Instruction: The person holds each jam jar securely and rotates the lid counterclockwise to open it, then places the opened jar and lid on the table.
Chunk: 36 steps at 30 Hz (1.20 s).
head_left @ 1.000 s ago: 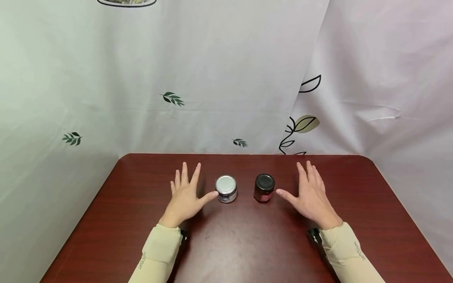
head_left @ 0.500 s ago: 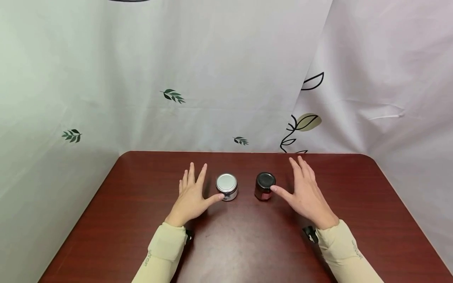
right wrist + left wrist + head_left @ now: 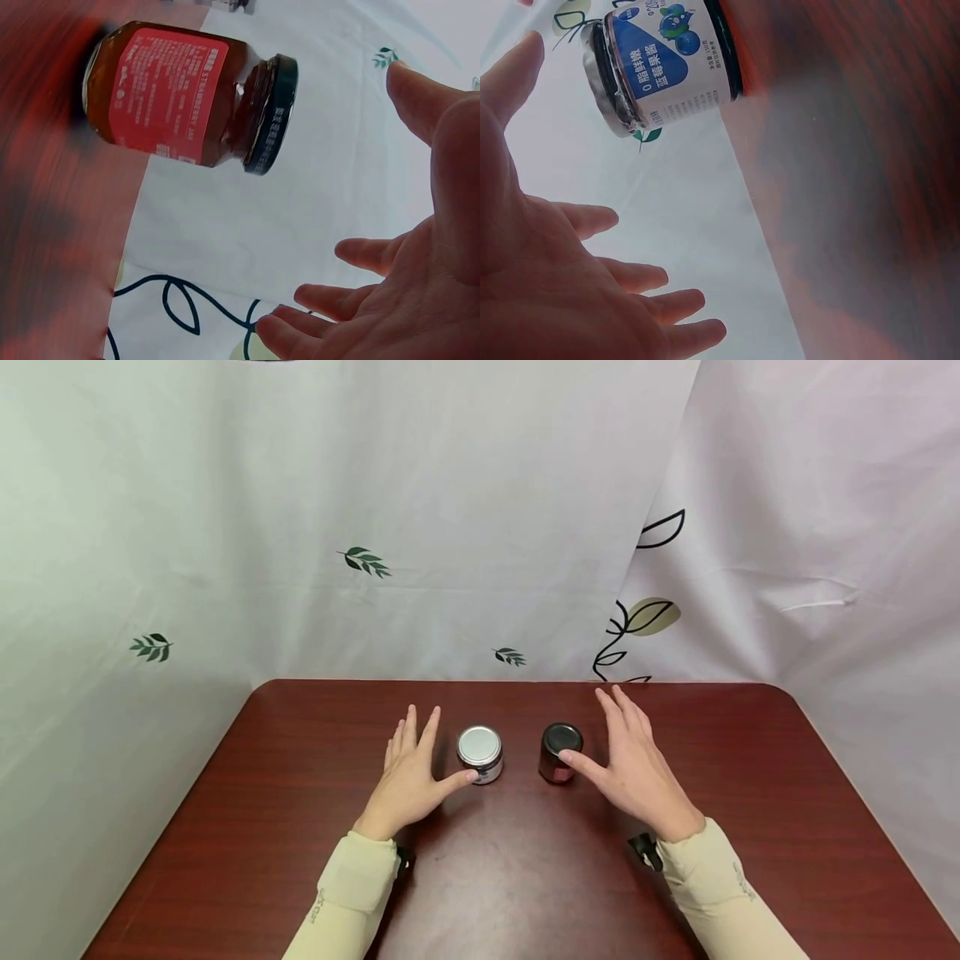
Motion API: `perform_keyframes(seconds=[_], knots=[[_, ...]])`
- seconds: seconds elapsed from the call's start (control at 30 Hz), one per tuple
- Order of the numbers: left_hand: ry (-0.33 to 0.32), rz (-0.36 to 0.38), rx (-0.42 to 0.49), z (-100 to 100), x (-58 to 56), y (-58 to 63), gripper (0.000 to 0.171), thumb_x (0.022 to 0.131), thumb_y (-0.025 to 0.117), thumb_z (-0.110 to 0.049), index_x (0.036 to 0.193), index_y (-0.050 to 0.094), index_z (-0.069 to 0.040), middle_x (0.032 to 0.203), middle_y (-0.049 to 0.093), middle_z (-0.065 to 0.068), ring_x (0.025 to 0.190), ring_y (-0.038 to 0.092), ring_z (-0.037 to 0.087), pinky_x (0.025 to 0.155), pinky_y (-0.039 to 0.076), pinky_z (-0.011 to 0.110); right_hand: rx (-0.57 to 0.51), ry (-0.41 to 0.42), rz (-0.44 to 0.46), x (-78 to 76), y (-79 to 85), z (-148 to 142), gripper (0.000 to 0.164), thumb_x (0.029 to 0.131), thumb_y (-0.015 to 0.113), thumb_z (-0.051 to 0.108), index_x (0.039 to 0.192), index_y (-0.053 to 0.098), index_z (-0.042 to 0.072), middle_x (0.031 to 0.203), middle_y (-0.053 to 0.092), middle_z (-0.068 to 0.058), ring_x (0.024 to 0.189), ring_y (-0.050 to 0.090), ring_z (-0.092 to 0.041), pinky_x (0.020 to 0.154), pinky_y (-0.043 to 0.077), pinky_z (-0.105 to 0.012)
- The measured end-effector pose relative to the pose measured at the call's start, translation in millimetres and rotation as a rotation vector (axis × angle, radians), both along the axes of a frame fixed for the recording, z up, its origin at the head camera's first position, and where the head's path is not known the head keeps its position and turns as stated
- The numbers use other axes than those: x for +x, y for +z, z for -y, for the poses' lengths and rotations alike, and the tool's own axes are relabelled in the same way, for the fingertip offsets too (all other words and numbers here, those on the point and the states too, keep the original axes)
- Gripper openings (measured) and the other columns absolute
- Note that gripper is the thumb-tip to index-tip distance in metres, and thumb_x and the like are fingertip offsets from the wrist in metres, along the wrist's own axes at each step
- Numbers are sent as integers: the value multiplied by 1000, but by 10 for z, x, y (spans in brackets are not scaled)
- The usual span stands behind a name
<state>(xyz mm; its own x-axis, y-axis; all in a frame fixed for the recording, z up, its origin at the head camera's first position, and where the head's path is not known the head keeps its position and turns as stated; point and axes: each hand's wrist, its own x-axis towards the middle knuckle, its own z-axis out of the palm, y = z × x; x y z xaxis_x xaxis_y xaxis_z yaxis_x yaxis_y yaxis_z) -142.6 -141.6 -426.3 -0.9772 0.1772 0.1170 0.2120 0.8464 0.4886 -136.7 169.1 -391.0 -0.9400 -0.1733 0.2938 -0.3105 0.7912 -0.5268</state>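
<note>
Two lidded jars stand upright, side by side on the table. The left one, a blueberry jam jar [image 3: 480,753], has a silver lid and a white and blue label, plain in the left wrist view [image 3: 667,64]. To its right is a strawberry jam jar [image 3: 558,766] with a black lid and a red label [image 3: 169,94]. My left hand [image 3: 408,785] is spread beside the blueberry jar, its thumb overlapping the jar's front in the head view. My right hand [image 3: 637,772] is spread beside the strawberry jar, thumb overlapping its lid edge. Neither hand holds anything.
The dark red wooden table [image 3: 495,877] has rounded far corners. Behind it hangs a white curtain [image 3: 465,510] printed with leaves, which also runs along the left and right sides. A black wrist strap piece [image 3: 645,852] shows under the right sleeve.
Both hands have moved inward toward the jars, the right one further leftward and slightly forward over the last half second. The jars stay where they were; the head view has tilted slightly down.
</note>
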Motion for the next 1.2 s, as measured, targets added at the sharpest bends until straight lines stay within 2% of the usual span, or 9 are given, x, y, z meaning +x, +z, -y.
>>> perform_keyframes(seconds=[0.3,0.7,0.9,1.2], knots=[[-28,5,31,-17,3,-9,104,70,57,-73,149,6,-28,154,-3,14,139,4,39,107,10,56,-8,34,-11,9,16,93,93,77,63,58,146,23,12,151,17,-12,136,18,-34,98,32,-52],[-26,73,82,-32,0,-13,103,69,57,-74,148,2,-35,154,-6,8,139,2,36,106,14,57,15,78,-54,11,27,267,81,80,68,40,143,29,7,147,26,-16,134,21,-34,103,27,-50],[-6,81,85,-17,4,-23,104,69,58,-73,148,2,-35,154,-5,8,139,2,35,105,16,58,11,104,-65,30,19,372,80,81,67,39,144,29,9,148,25,-11,136,20,-29,103,29,-48],[-11,80,88,-15,16,-17,104,69,59,-73,148,3,-34,154,-4,10,139,2,36,104,17,59,26,135,-67,43,4,540,79,82,67,39,144,28,9,149,24,-9,137,18,-25,104,30,-45]])
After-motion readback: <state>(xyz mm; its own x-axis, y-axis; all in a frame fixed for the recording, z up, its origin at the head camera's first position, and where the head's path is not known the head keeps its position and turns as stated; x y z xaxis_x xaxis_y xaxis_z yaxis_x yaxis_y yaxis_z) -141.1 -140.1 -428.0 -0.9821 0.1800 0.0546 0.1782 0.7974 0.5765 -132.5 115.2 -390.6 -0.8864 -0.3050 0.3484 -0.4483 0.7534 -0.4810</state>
